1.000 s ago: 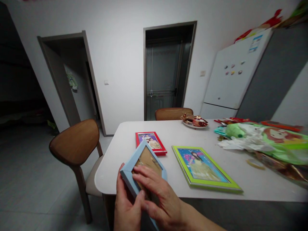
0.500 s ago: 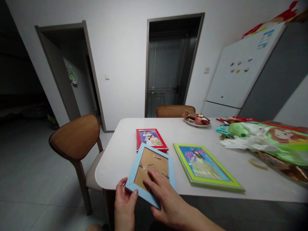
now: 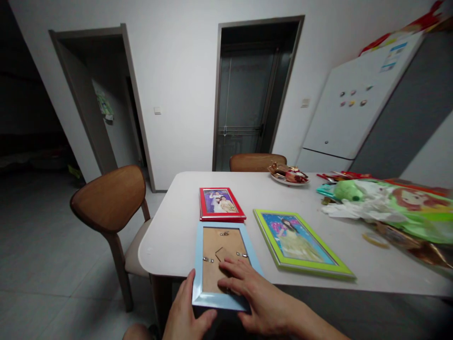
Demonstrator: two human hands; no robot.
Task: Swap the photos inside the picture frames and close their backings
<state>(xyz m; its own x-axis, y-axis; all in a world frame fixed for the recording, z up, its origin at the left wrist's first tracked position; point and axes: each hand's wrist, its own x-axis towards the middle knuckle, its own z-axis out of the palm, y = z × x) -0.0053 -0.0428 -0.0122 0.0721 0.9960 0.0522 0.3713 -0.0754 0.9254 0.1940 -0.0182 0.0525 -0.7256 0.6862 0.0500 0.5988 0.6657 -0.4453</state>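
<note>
A light-blue picture frame (image 3: pixel 200 283) lies back side up at the table's near edge, its lower end sticking out past the edge. Its brown backing board (image 3: pixel 211 243) carries small metal clips at the top and sides. My left hand (image 3: pixel 189 309) holds the lower left corner, fingers along the side and thumb by the near edge. Across the backing's lower right lie the fingers of my right hand (image 3: pixel 253 293), its thumb at the near edge. Just beyond is a red picture frame (image 3: pixel 222 217) with a photo; to the right, a lime-green picture frame (image 3: pixel 316 274) lies face up.
The white table (image 3: pixel 166 226) also bears a plate of items (image 3: pixel 289 177), a roll of tape (image 3: pixel 375 240) and a pile of bags and wrappings (image 3: pixel 389 203) at right. One wooden chair (image 3: pixel 109 198) stands left, another chair (image 3: pixel 257 162) behind. A refrigerator (image 3: pixel 354 113) stands back right.
The blue frame has turned from a slant to nearly straight and come down onto the table, below the red frame. Both hands have moved with it, keeping hold.
</note>
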